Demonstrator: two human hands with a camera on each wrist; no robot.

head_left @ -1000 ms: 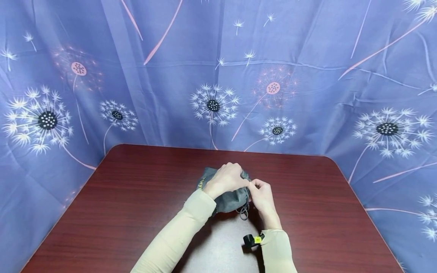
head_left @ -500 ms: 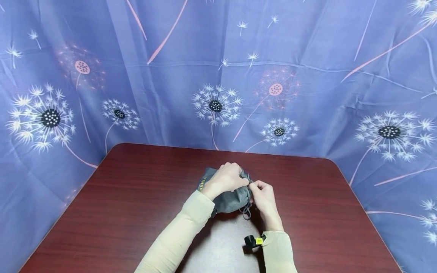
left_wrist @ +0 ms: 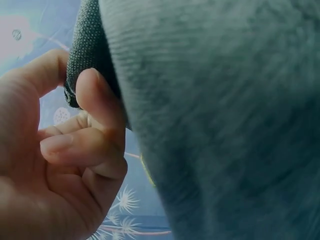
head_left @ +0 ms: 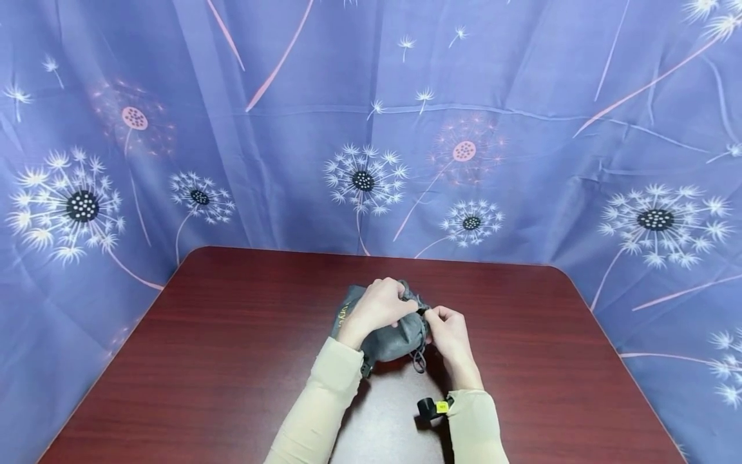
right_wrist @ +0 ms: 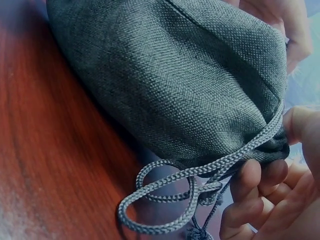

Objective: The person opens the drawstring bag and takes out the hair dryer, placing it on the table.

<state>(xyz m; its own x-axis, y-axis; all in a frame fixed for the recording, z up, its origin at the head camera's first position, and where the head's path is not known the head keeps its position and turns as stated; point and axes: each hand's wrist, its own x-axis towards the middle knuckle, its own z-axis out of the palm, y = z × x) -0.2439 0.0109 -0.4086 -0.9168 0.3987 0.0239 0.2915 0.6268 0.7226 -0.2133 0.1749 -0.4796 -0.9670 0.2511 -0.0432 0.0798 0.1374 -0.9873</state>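
A grey woven drawstring bag (head_left: 391, 343) with yellow lettering sits on the table, its gathered mouth facing right. My left hand (head_left: 379, 306) reaches over the top and pinches the mouth's edge between thumb and finger, closer in the left wrist view, where the bag's cloth (left_wrist: 220, 110) fills the right side. On the right end of the bag, my right hand (head_left: 449, 332) pinches the rim with thumb and fingertips. A looped grey drawstring (right_wrist: 240, 152) hangs from the mouth beside the right fingers (right_wrist: 247, 177). What the bag contains is hidden.
The dark red wooden table (head_left: 232, 361) has a bright glare patch in front of the bag. A blue curtain (head_left: 290, 161) with dandelion prints stands behind it. A black wrist camera (head_left: 427, 408) with a yellow label juts from the right sleeve.
The left hand and forearm have shifted slightly, and the far rim with its cord now stands up more. A dark gap shows at the mouth between the hands. The right hand has barely moved.
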